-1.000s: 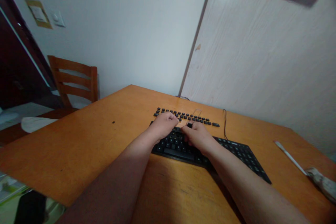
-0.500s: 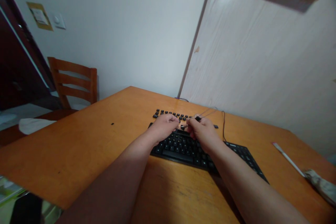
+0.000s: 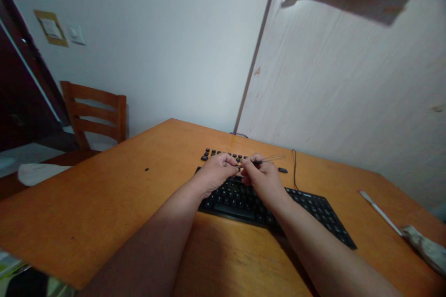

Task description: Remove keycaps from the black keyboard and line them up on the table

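Observation:
My left hand [image 3: 219, 170] is closed, its fingertips pinching a small black keycap [image 3: 239, 167] above the keyboard. Close beside it, my right hand [image 3: 263, 176] is shut on a wire keycap puller [image 3: 258, 162] with a dark handle. Thin wire loops stick out from the puller to the right, past the back of the hand. Its end near the keycap is largely hidden by my fingers. Under both hands lies a black keyboard [image 3: 240, 214], partly covered by my right forearm. Behind them, several loose black keycaps [image 3: 207, 150] stand in rows on the table.
A wooden table [image 3: 139, 213] carries it all. One keycap [image 3: 147, 169] lies off to the left, and a longer one [image 3: 283, 170] behind my right hand. A dark cable [image 3: 294, 169] runs behind the keyboard. At right are a white-handled brush [image 3: 379, 212] and a crumpled cloth [image 3: 421, 243].
My hands have come closer together, bringing the puller against the keycap at my left fingertips. The puller's wire loops now point more sideways to the right. The view has tilted up slightly.

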